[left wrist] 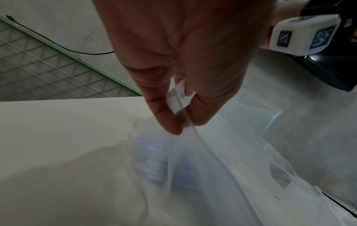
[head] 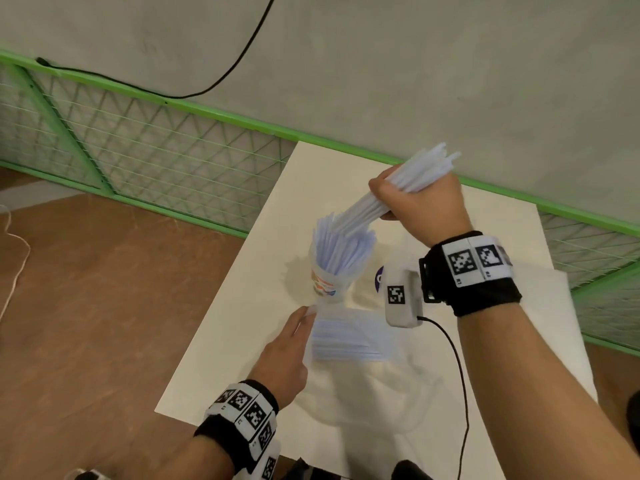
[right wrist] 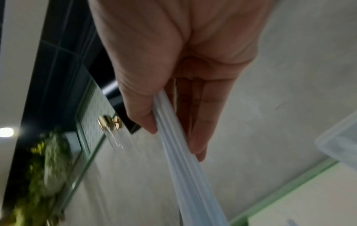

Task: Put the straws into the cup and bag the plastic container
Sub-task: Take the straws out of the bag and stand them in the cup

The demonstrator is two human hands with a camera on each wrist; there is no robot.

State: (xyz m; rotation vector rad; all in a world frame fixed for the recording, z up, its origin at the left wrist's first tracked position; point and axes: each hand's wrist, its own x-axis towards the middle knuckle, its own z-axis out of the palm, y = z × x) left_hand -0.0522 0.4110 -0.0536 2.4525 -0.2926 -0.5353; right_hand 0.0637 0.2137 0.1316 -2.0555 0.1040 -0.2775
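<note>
The straw step is in hand. The right hand [head: 420, 206] is raised over the far part of the white surface [head: 221, 341], its fingers [right wrist: 199, 122] wrapped tight round a bundle of straws [head: 391, 192]. The bundle tilts down to the left, with its lower ends just at the mouth of the cup [head: 327, 271]. The cup stands upright near the middle of the surface and already holds a thick sheaf of straws.

Nearer, the plastic container [head: 349, 341] lies on the surface, a clear shallow box with more pale straws showing through it. The left hand [head: 287, 355] is at the container's left edge. In the left wrist view its thumb and fingers [left wrist: 168, 120] pinch a thin clear plastic edge; whether that edge belongs to the container or its lid I cannot tell. A translucent bag [head: 374, 393] lies flat under and near the container, toward the near edge of the surface.

The next move likely calls for steering the bundle's lower ends inside the cup rim, clear of the straws already standing there, and only then loosening the grip so they slide down together. The cup looks light and top-heavy, so a sideways push could tip it. Straws remain in the container, so bagging seems still some way off.
</note>
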